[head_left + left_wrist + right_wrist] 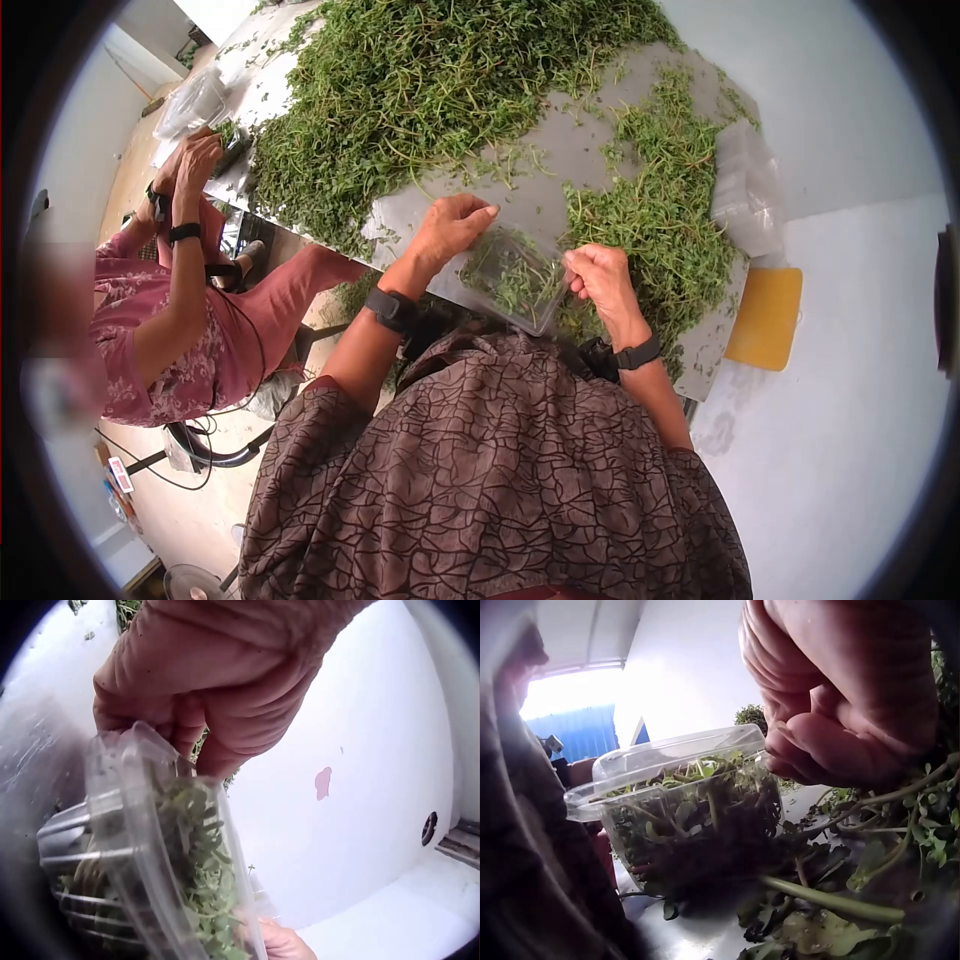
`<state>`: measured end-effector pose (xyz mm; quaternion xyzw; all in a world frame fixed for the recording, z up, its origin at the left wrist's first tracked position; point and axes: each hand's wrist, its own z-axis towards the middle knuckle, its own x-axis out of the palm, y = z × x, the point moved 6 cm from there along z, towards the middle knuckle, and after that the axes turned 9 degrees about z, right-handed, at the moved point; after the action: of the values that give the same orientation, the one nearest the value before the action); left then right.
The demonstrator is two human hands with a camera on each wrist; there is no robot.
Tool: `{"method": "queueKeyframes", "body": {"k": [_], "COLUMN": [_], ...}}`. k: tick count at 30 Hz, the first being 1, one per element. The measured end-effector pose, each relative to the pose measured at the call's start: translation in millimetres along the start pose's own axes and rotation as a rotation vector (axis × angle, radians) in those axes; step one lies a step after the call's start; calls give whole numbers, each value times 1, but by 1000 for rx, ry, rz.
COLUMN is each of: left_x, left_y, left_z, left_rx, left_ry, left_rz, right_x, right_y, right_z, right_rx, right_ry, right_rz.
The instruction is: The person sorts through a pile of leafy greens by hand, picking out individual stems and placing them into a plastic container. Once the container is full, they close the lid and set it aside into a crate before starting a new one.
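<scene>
A clear plastic box [512,275] filled with cut green sprigs sits at the near table edge, in front of the person's body. Its clear lid [682,754] lies over the greens in the right wrist view. My left hand [450,228] pinches the box's far-left rim between thumb and fingers, plainly seen in the left wrist view. At the right corner, my right hand [600,280] has its fingers curled and pinches the edge of the box. Loose sprigs [840,892] lie right beside the box, below the right hand.
A large heap of green stems [430,90] covers the far table, and a smaller pile [660,190] lies to the right. Stacked clear containers [747,190] stand beyond it, near a yellow board [765,318]. Another person [190,300] works at the left, by more clear boxes [192,103].
</scene>
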<state>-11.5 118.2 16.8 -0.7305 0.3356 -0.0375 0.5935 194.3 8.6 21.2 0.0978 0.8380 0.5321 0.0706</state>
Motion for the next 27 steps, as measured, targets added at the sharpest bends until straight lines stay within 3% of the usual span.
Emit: {"method": "queueKeyframes", "body": {"k": [1, 4, 18, 27], "left_x": [4, 4, -7, -23], "left_y": [4, 9, -4, -58], "left_z": [0, 2, -40, -78], "left_rx": [-89, -76, 46, 312], "left_ry": [64, 167, 51, -114], "left_rz": [-142, -194, -17, -22], "right_x": [0, 0, 12, 10], "right_y": [0, 0, 17, 78], "right_z": [0, -4, -35, -75], "right_rx": [-8, -3, 101, -448], "right_ry": [3, 0, 80, 17], "right_rz": [-6, -15, -34, -117]}}
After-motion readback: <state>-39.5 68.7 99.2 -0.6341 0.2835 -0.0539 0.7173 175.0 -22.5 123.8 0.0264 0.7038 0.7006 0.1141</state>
